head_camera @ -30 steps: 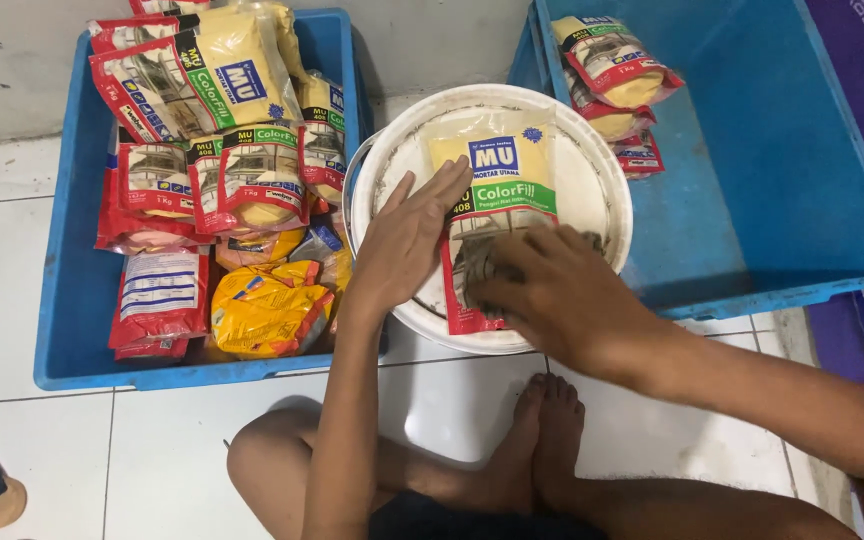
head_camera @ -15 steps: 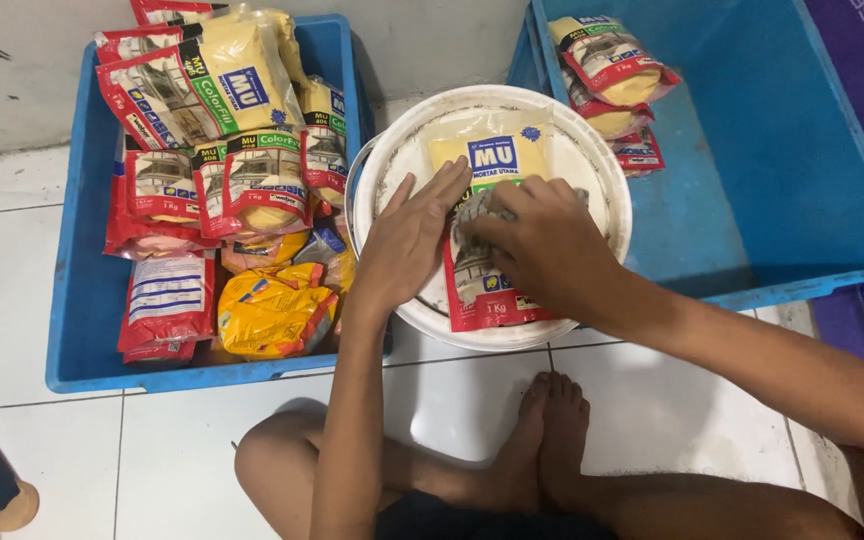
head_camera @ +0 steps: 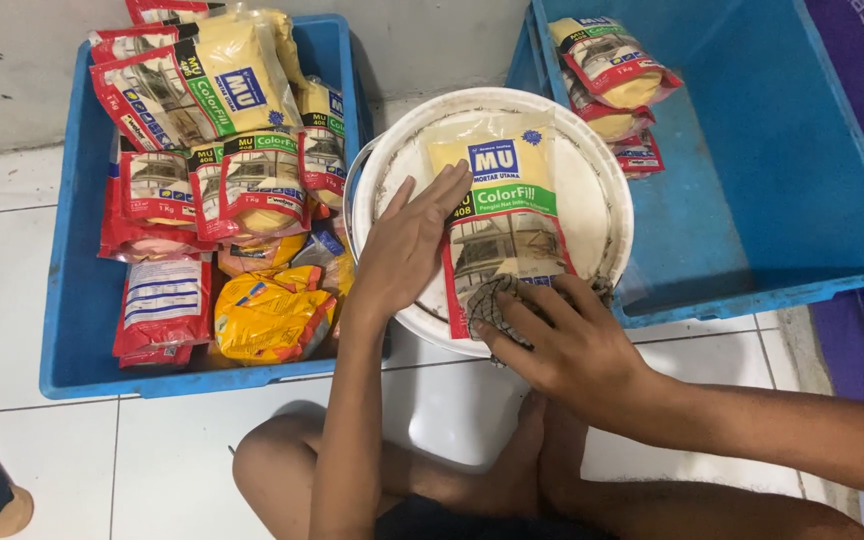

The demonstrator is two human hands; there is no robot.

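Observation:
A yellow and red powder packet (head_camera: 502,190) lies flat on a round white bucket lid (head_camera: 607,170) between two blue crates. My left hand (head_camera: 407,245) lies flat, fingers straight, on the packet's left edge and the lid. My right hand (head_camera: 567,345) is closed on a dark checked cloth (head_camera: 497,300), pressed against the packet's lower end. My bare legs and feet are on the tiled floor below the lid.
The left blue crate (head_camera: 72,330) is heaped with several similar packets and a crumpled yellow bag (head_camera: 272,315). The right blue crate (head_camera: 772,170) holds a few packets (head_camera: 612,65) in its far left corner. White floor tiles (head_camera: 182,450) surround my legs.
My right hand has slid the cloth from the packet's middle down to its lower end, nearer me. My left hand has stayed flat at the packet's left edge.

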